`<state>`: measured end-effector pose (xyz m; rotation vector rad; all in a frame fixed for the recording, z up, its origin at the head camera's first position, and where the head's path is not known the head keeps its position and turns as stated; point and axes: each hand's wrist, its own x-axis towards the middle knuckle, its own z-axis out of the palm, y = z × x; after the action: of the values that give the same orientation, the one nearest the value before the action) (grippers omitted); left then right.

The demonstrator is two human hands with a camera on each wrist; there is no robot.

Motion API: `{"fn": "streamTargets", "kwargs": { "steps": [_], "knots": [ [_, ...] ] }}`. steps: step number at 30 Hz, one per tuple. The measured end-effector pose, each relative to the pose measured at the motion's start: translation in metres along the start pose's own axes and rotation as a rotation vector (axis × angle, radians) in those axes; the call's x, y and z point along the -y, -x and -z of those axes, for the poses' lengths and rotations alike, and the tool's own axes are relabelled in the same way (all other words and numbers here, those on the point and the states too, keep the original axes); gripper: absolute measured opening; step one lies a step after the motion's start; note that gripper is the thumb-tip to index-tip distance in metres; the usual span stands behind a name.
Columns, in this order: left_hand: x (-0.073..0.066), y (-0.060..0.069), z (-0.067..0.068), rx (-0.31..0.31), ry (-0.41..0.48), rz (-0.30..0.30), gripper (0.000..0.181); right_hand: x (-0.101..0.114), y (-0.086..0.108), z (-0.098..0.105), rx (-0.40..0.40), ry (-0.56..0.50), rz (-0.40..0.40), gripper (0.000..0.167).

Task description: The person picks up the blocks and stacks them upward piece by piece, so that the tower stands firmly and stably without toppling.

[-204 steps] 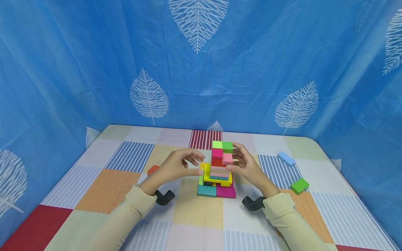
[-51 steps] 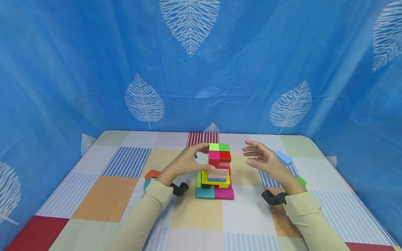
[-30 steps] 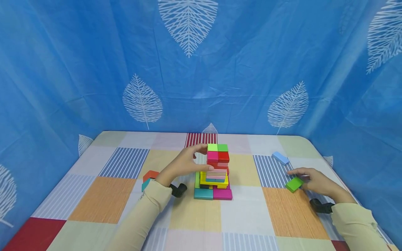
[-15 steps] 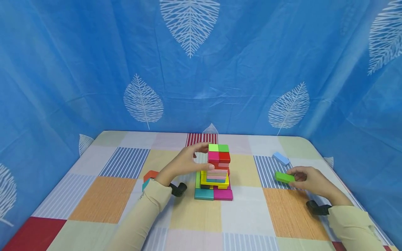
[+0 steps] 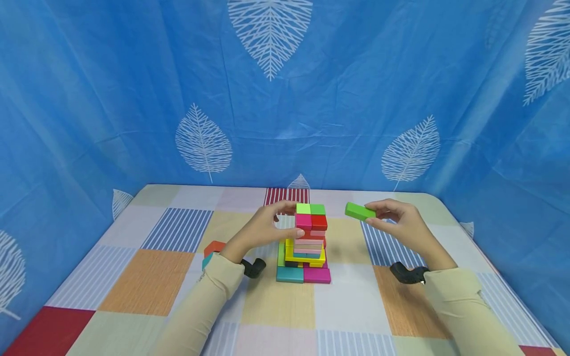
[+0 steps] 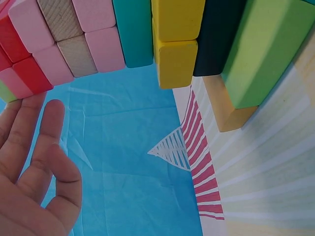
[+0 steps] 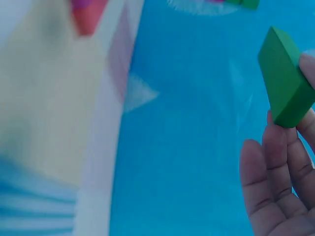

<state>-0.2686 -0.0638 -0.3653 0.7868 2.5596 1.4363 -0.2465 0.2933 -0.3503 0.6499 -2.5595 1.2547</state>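
Observation:
A tall block tower (image 5: pixel 310 242) of many colours stands in the middle of the cloth, broad at the base and narrow above. My left hand (image 5: pixel 269 227) is at its left side, thumb on the front and fingers reaching behind. In the left wrist view, fingertips of that hand (image 6: pixel 34 147) touch the tower's upper blocks (image 6: pixel 78 37). To the right of the tower, my right hand (image 5: pixel 403 225) pinches a green block (image 5: pixel 358 211) in the air. The right wrist view shows the green block (image 7: pixel 283 78) between thumb and fingers, apart from the tower.
An orange-red block (image 5: pixel 213 247) and a teal block (image 5: pixel 208 259) lie left of the tower, partly behind the left wrist. A patchwork cloth (image 5: pixel 278 306) covers the table. A blue curtain (image 5: pixel 311 123) hangs behind it.
My right hand has picked up the green block at the right and brought it up and leftward. Since the oldest frame, a red block has appeared in the upper tower. My left hand stays put lately.

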Motion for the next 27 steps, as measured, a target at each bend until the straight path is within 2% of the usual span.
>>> {"fn": "streamTargets", "kwargs": {
  "steps": [5,13,19,27],
  "knots": [
    [0.001,-0.001,0.001,-0.002,-0.001,-0.003,0.069,0.024,-0.025,-0.016,0.035,-0.056,-0.007,0.036],
    [0.003,-0.002,0.001,0.014,0.016,-0.009,0.07,0.039,-0.05,-0.04,0.116,-0.121,-0.019,0.037],
    [0.004,-0.002,0.0,0.007,0.009,-0.015,0.07,0.045,-0.06,-0.052,0.162,-0.117,-0.005,0.037],
    [0.003,-0.001,0.001,0.007,0.014,-0.03,0.068,0.049,-0.063,-0.057,0.193,-0.115,0.006,0.036]
  ]
}}
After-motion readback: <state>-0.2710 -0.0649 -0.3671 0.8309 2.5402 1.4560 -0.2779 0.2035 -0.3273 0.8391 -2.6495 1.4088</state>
